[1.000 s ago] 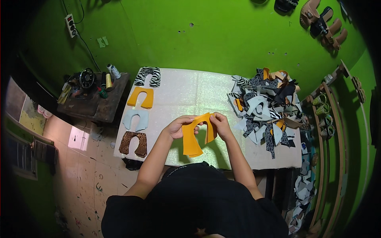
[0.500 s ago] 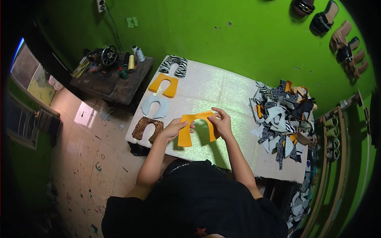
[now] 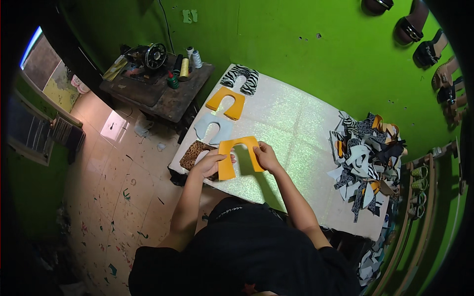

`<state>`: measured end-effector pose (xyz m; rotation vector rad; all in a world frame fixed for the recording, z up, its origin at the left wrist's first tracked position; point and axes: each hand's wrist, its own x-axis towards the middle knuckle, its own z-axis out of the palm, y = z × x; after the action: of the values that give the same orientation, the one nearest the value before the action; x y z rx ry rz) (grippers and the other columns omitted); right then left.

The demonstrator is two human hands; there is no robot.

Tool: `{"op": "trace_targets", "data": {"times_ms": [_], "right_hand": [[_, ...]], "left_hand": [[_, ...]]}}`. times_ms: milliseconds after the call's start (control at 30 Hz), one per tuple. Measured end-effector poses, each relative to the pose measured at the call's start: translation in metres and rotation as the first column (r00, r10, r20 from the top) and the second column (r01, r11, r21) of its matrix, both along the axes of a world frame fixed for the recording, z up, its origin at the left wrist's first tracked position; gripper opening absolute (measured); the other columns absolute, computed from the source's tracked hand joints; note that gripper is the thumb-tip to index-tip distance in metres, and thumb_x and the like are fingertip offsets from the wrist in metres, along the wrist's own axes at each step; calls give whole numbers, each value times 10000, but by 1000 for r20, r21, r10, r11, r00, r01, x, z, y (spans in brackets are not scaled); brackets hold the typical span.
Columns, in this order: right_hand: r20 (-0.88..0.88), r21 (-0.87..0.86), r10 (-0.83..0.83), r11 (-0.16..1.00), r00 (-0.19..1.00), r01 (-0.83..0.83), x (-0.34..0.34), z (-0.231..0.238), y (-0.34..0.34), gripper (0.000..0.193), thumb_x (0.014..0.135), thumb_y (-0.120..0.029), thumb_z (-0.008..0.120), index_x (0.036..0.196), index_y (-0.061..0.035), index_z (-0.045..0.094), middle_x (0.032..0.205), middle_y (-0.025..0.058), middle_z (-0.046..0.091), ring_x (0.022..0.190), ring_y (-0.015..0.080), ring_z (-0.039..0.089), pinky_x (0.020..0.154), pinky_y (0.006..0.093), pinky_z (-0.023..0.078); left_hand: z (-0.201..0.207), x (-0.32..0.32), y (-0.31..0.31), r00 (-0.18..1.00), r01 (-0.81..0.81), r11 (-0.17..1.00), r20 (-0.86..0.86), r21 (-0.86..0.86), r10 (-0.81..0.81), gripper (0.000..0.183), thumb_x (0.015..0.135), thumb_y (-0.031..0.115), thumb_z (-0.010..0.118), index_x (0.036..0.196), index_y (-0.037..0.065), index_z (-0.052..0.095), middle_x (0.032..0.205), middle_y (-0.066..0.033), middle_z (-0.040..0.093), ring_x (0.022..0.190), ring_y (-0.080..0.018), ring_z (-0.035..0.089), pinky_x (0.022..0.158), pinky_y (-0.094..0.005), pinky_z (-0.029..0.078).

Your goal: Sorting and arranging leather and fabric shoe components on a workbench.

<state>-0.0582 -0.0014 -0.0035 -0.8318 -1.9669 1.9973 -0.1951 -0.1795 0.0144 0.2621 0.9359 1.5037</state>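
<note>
Between both hands I hold up a yellow U-shaped cut piece (image 3: pixel 227 169), its two legs pointing toward me, above the sparkly white tabletop (image 3: pixel 276 116). My left hand (image 3: pixel 211 164) is closed on its left leg, and my right hand (image 3: pixel 265 157) pinches the right leg. Along the table's left edge lie similar U-shaped pieces in a row: zebra-print pieces (image 3: pixel 249 85) at the far end, a yellow stack (image 3: pixel 213 102), pale blue-grey pieces (image 3: pixel 200 126), and leopard-print pieces (image 3: pixel 190 157), partly hidden behind my left hand.
A heap of mixed offcuts (image 3: pixel 363 158) covers the table's right end. Left of the table, a sewing machine (image 3: pixel 150 56) and thread spools (image 3: pixel 185 67) stand on a dark wooden stand (image 3: pixel 148 93). Sandals (image 3: pixel 429 52) hang on the green wall; a wooden rack (image 3: pixel 428 197) is at right.
The yellow piece has turned flatter toward my view, and my hands have shifted slightly left over the table toward the leopard-print pieces. The whole view has swung leftward.
</note>
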Motion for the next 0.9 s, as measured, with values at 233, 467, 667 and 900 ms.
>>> {"op": "trace_targets", "data": {"times_ms": [233,467,667,900], "right_hand": [[-61,152,-44,987,997,52,-31,-7,30,195,861,-151,467,871,30,540,712,73,573,623,116,516,588,265,421],[-93,185,-227,953,970,241,-78,-3,57,181,833,-121,518,967,-1,507,699,68,562,612,120,529,565,262,428],[-101,293,-289,906,952,306,-126,-17,75,352,754,-3,548,1081,-56,431,726,77,539,595,153,577,519,278,468],[-17,323,-269,910,963,260,-177,-49,70,353,688,34,576,1024,1,475,766,67,516,578,145,547,544,261,464]], "left_hand": [[-1,-4,21,1000,-27,999,-12,20,28,388,874,54,406,1254,31,331,1040,-130,475,1003,-311,533,836,-385,453],[-11,-70,73,869,-199,956,-490,-214,71,257,884,54,379,1127,-16,426,960,-138,587,777,-202,598,680,-302,485],[-21,-147,125,545,-387,903,-836,-188,60,259,832,13,458,1085,-32,488,835,-76,589,747,-134,571,663,-245,443],[-43,-185,148,250,-520,845,-968,-126,9,278,746,-61,486,1010,23,505,838,-160,619,794,-261,606,693,-321,447]]}}
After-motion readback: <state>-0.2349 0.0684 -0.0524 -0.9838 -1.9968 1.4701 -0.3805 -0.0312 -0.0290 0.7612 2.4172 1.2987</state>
